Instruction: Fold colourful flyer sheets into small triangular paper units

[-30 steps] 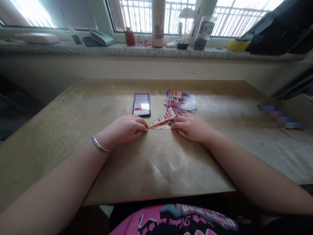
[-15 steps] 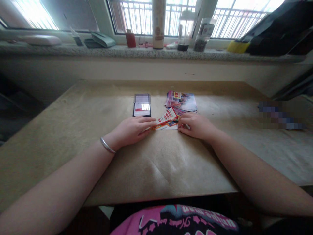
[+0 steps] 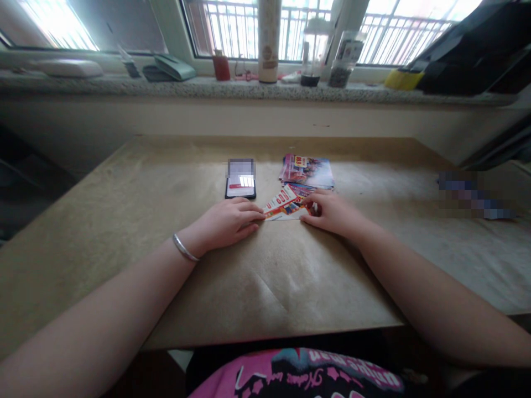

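A colourful printed paper flyer (image 3: pixel 286 209), folded over at a slant, lies on the table between my hands. Its upper flap is white with red print. My left hand (image 3: pixel 232 218), wearing a silver bangle (image 3: pixel 185 248), rests flat with its fingertips on the flyer's left corner. At the opposite end, the curled fingers and thumb of my right hand (image 3: pixel 329 211) grip the flyer's right edge; some fingertips are hidden. Just behind the flyer sits a stack of printed flyers (image 3: pixel 309 170). A phone (image 3: pixel 240 185) with a lit screen is beyond my left hand.
The beige-covered table (image 3: pixel 257 287) ends close to my body. A blurred-out item (image 3: pixel 475 196) lies at the far right. Along the stone windowsill (image 3: pixel 240 88) stand a red bottle (image 3: pixel 221 65), a tall cylinder (image 3: pixel 269 47), clear containers (image 3: pixel 341 61) and a yellow object (image 3: pixel 404 78).
My right thumb and forefinger have spread slightly apart at the flyer's right edge. The flyer's red-and-white flap has shifted and shows different print. My left hand has barely moved.
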Tool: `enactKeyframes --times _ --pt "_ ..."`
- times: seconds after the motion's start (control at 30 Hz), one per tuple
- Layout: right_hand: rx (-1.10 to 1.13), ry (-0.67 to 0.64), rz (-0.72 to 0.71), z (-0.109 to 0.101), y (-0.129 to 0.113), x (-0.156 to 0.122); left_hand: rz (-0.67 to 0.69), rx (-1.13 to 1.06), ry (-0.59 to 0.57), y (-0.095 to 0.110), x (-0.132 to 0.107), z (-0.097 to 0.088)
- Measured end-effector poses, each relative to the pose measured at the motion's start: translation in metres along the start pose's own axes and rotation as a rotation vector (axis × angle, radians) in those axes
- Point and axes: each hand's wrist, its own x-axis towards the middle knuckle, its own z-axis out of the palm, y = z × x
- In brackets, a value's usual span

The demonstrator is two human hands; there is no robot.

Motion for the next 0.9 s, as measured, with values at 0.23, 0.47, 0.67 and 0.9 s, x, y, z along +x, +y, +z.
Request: enactKeyframes --times 0.23,0.47,0.67,0.9 --pt "0.291 0.14 0.021 0.009 -0.006 -0.001 0.036 -0.028 0.07 -0.001 -0.001 -0.001" --pt "0.285 0.267 -0.16 0.009 -0.004 0.003 0.119 -0.11 0.104 0.0 -0.003 -0.004" --pt "0.255 0.249 -0.122 0.012 0.006 0.006 0.104 -0.207 0.091 -0.002 -0.002 0.003" --pt "0.227 0.141 0.027 0.008 0.008 0.005 0.101 -0.209 0.114 -0.006 0.0 0.011"
